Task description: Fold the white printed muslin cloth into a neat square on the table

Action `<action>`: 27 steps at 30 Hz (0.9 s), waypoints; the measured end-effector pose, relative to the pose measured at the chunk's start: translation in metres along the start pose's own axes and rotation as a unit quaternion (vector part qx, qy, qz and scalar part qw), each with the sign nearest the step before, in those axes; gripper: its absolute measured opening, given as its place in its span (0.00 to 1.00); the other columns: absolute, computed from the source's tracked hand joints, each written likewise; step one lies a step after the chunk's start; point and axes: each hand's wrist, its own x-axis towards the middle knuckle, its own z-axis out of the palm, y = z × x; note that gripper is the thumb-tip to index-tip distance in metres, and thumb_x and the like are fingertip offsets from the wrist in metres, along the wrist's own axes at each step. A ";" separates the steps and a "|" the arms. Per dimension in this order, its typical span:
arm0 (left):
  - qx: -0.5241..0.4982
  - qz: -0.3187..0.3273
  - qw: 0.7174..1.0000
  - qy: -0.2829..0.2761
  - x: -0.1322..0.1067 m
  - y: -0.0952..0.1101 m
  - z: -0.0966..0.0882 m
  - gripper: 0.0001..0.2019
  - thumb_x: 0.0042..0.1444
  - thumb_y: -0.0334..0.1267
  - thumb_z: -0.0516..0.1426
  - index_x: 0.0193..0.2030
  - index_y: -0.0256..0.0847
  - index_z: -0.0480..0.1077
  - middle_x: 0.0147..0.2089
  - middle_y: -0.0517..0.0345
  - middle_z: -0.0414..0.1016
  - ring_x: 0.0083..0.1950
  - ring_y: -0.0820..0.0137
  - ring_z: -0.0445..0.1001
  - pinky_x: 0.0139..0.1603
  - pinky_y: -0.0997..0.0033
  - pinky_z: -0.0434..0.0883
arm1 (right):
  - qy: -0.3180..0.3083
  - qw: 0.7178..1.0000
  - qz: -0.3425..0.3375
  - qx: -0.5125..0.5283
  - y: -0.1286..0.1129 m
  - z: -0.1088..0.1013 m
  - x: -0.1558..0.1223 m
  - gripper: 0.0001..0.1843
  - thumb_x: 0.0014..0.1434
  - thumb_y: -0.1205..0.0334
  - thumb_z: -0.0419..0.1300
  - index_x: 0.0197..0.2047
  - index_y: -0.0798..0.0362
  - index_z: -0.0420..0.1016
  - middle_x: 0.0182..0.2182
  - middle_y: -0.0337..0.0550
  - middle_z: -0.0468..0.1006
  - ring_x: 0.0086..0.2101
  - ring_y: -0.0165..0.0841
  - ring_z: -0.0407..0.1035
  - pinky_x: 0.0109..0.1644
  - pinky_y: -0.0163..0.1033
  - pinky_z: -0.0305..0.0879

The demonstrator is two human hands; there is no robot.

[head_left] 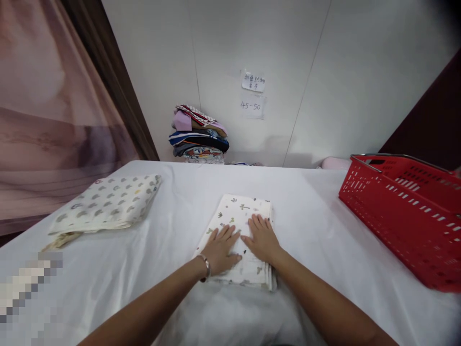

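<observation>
In front of me a folded white cloth (248,269) with small printed plants and dots lies flat on the white-covered table (173,298). Its layered folds show along the right side and near corner. My left hand (221,250), with a bracelet at the wrist, rests palm down on the left part of the cloth, fingers spread. On the right part lies my right hand (262,240), also flat with its fingers stretched out. The two hands are close together but apart, and neither grasps anything.
To the left lies another folded cloth (111,202) with a grey mushroom-like print. A red perforated basket (403,216) stands at the right. Behind the table's far edge rises a stack of folded fabrics (200,137) against the wall. A curtain (54,105) hangs at the left.
</observation>
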 end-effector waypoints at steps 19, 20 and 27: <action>0.030 -0.136 0.989 0.055 0.090 -0.042 -0.003 0.34 0.57 0.60 0.37 0.67 0.46 0.44 0.70 0.62 0.33 0.70 0.62 0.31 0.64 0.50 0.49 | 0.049 0.996 0.075 -0.030 0.042 0.008 0.065 0.40 0.60 0.41 0.41 0.64 0.65 0.51 0.64 0.56 0.48 0.63 0.44 0.38 0.64 0.49 0.28; 0.030 -0.136 0.989 0.057 0.090 -0.042 -0.004 0.34 0.57 0.60 0.38 0.67 0.46 0.44 0.70 0.62 0.33 0.70 0.62 0.31 0.64 0.50 0.49 | 0.052 0.996 0.074 -0.021 0.041 0.008 0.065 0.40 0.60 0.41 0.42 0.64 0.65 0.51 0.64 0.56 0.48 0.63 0.44 0.38 0.64 0.49 0.27; -0.006 -0.134 0.988 0.072 0.087 -0.040 -0.011 0.31 0.57 0.56 0.43 0.65 0.45 0.48 0.70 0.59 0.36 0.70 0.61 0.36 0.64 0.53 0.50 | 0.076 0.943 0.118 0.300 0.045 -0.013 0.065 0.35 0.51 0.49 0.59 0.59 0.60 0.62 0.63 0.52 0.51 0.64 0.40 0.36 0.65 0.45 0.25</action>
